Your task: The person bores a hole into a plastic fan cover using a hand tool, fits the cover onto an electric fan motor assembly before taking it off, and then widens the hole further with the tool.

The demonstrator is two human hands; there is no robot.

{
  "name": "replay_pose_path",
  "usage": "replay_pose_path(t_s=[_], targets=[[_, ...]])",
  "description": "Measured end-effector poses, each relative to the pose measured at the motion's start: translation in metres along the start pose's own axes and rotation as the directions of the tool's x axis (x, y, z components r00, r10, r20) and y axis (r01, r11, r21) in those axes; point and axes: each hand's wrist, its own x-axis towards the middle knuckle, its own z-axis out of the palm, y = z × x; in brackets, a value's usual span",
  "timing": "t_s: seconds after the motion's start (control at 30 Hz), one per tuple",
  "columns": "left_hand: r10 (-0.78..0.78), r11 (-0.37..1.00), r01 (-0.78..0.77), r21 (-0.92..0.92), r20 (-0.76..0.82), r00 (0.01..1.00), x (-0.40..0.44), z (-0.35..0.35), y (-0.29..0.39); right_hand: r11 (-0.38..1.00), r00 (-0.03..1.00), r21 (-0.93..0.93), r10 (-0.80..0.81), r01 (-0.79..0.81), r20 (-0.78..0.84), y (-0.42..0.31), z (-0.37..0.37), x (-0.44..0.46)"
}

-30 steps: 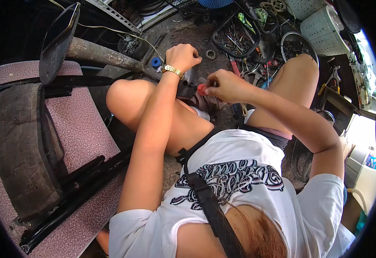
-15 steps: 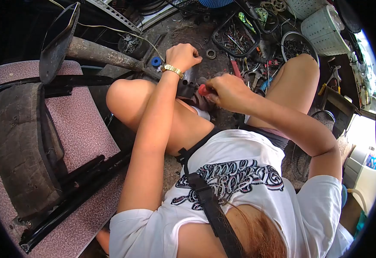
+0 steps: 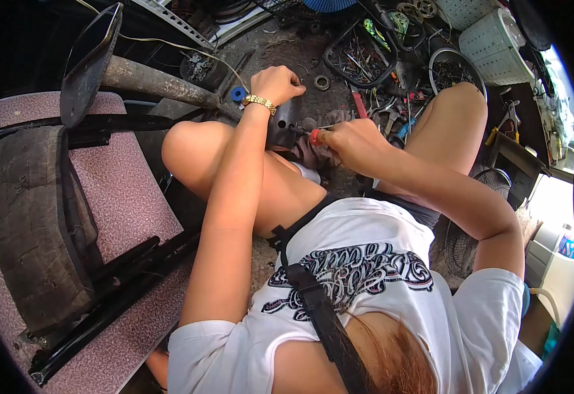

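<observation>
A person in a white shirt (image 3: 379, 210) is sitting low, knees spread, with a black strap (image 3: 320, 308) running across the chest. On the left, a pink cushion (image 3: 136, 190) is lying flat, with a curved strip (image 3: 34, 230) of worn dark material and several black bars (image 3: 113, 282) resting on it. Beyond the cushion, a rough post (image 3: 159, 83) is slanting toward the floor. A white jug (image 3: 556, 262) is standing at the far right, and pale crates (image 3: 494, 49) are sitting at the upper right. Nearer the middle, a black-rimmed tray (image 3: 367, 85) is holding loose metal bits, and a bowl (image 3: 431, 73) beside the right knee is holding more.

A dark tube (image 3: 277, 136) is standing between the knees, close to the left one, its holes showing. The right hand (image 3: 356, 144) is clenching a red-handled screwdriver (image 3: 314, 136), whose shaft is pointing left at the tube, near a hole; whether the tip is touching is unclear. The left hand (image 3: 277, 84) is curling over the tube's far end; its fingertips are hidden, so whether it is gripping cannot be told. A gold watch (image 3: 260, 103) is circling the left wrist. Nearby, a metal ring (image 3: 316, 86) and a blue ring (image 3: 233, 97) are lying on either side of that hand.
</observation>
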Motion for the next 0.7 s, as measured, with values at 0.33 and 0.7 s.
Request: replay_pose_path(t_s=[0.33, 0.7], targets=[[-0.018, 1.0, 0.019, -0.022, 0.04, 0.999, 0.001, -0.0034, -0.0008, 0.982, 0.977, -0.169, -0.112, 0.082, -0.179, 0.0104, 0.0061, 0.0047], [0.019, 1.0, -0.02, 0.012, 0.032, 0.999, 0.003, 0.0012, 0.0003, 0.962, 0.985, -0.272, -0.056, 0.009, -0.166, 0.0072, 0.0095, 0.0098]])
